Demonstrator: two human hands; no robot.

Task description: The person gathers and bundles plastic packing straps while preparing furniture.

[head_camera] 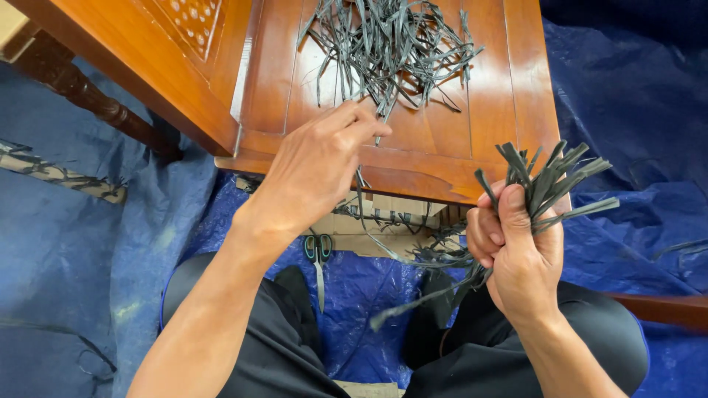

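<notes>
My right hand [516, 250] is closed around a bundle of dark grey flat strips [549, 180], whose cut ends fan out above my fist while the tails hang down past my knee. My left hand [317, 166] reaches onto the low wooden table [442, 140], its fingertips pinching one strip at the near edge of a loose pile of the same dark strips [391, 44]. That pile spreads over the far part of the tabletop.
A second wooden table [133, 51] with a carved leg stands at the left. Blue tarpaulin [74, 243] covers the floor. Scissors with teal handles [318, 258] and flattened cardboard [369, 225] lie under the table between my knees. More strips are scattered on the floor.
</notes>
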